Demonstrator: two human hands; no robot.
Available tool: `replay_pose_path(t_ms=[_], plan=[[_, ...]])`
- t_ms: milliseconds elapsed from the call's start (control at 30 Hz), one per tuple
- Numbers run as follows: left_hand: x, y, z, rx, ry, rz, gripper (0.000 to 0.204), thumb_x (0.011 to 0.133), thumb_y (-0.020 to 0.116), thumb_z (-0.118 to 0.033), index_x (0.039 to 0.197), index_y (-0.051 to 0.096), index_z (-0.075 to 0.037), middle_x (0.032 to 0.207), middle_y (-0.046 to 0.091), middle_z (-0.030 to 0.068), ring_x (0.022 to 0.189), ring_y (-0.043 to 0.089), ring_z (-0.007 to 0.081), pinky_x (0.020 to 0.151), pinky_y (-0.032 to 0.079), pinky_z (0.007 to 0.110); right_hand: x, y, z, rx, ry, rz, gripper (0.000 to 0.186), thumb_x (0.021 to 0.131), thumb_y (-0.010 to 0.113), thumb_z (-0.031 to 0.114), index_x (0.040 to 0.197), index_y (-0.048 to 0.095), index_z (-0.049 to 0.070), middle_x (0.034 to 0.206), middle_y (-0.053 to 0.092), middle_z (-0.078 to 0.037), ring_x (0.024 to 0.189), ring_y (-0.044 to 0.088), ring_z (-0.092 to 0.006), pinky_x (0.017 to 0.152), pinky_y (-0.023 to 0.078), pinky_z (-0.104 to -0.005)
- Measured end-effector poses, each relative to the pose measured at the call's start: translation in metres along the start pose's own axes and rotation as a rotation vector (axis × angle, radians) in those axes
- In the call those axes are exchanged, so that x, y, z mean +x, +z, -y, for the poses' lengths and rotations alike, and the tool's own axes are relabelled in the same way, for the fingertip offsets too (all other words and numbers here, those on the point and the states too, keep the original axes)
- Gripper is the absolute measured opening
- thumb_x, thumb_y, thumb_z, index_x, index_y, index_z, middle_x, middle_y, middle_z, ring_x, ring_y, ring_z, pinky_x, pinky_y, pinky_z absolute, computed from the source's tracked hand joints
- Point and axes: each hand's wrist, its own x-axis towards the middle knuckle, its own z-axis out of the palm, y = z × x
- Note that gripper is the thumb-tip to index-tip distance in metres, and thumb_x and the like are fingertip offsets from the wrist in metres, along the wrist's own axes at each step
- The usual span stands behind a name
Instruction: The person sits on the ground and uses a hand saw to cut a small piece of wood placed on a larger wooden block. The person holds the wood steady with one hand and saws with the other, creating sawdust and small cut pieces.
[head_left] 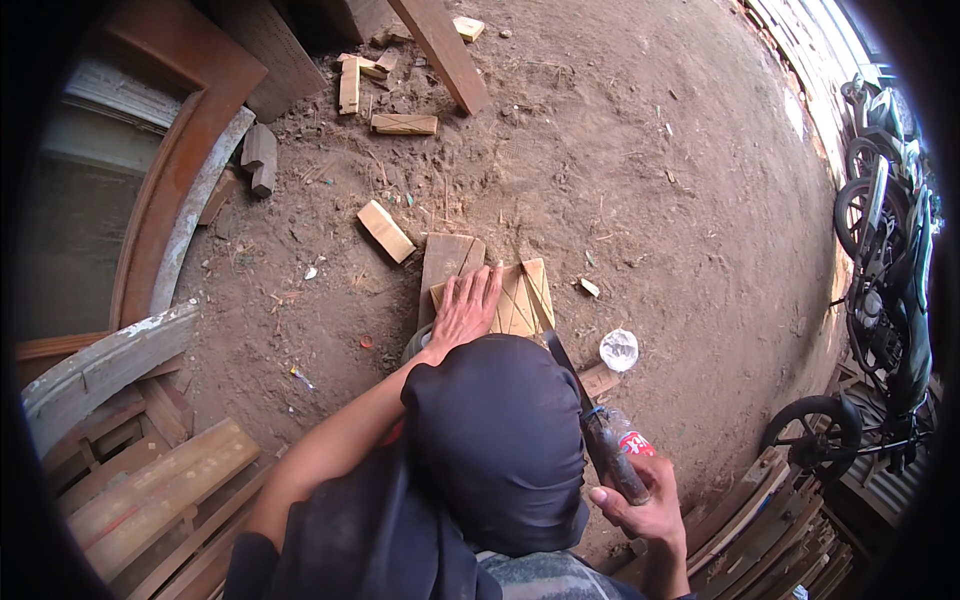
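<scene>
My left hand (pixel 467 310) lies with fingers stretched on a pale, squarish wooden board (pixel 515 305) marked with dark lines, at the middle of the view. An older brown board (pixel 440 265) is beneath it. My right hand (pixel 645 500), at lower right, grips the dark handle of a long blade (pixel 565 365), whose far end points up toward the pale board's right side. A clear plastic bottle (pixel 628 440) with a red label is just beyond that hand. A large rounded shape in dark cloth (pixel 490 440) fills the lower middle and hides part of what is beneath.
Scattered wood offcuts (pixel 386 230) lie on the dirt ground (pixel 700 230). Wooden frames (pixel 160 190) and stacked planks (pixel 170 490) line the left. A round white object (pixel 618 350) sits right of the board. Motorbikes (pixel 880 320) stand at far right, with more planks (pixel 750 520) below them.
</scene>
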Motion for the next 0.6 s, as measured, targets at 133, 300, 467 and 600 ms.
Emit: replay_pose_path(t_ms=[133,300,467,600], plan=[[0.002,0.002,-0.004,0.004,0.031,-0.02,0.066,0.101,0.054,-0.024,0.161,0.038,-0.004,0.146,0.052,0.0131,0.136,0.051,0.0273,0.112,0.042,0.053,-0.013,0.019,0.019,0.009,0.025,-0.22,0.031,0.1,0.076,0.02,0.08,0.064,-0.002,0.062,0.055,0.0,0.061,0.051,-0.0074,0.054,0.039,-0.0304],[0.003,-0.004,-0.012,0.016,0.029,0.035,0.073,0.099,0.054,-0.034,0.162,0.035,-0.002,0.148,0.049,0.0133,0.137,0.05,0.0265,0.114,0.038,0.052,-0.014,0.029,0.032,-0.063,0.009,-0.255,0.028,0.101,0.072,0.018,0.084,0.067,-0.003,0.064,0.059,-0.002,0.061,0.052,-0.008,0.055,0.041,-0.0314],[0.005,0.003,-0.004,0.038,0.041,-0.042,0.065,0.1,0.055,-0.025,0.159,0.04,-0.001,0.145,0.053,0.0124,0.132,0.053,0.0244,0.108,0.042,0.051,0.017,0.029,0.023,-0.183,-0.083,-0.232,0.03,0.101,0.071,0.016,0.078,0.063,-0.003,0.059,0.056,-0.003,0.057,0.052,-0.0089,0.052,0.041,-0.0327],[0.01,0.002,-0.006,0.057,0.053,-0.033,0.066,0.099,0.056,-0.029,0.157,0.04,0.0,0.145,0.052,0.0123,0.133,0.053,0.0249,0.108,0.042,0.05,0.034,0.029,0.0,-0.049,-0.102,-0.281,0.032,0.1,0.071,0.018,0.077,0.062,-0.002,0.058,0.054,-0.005,0.056,0.051,-0.0081,0.051,0.04,-0.0334]])
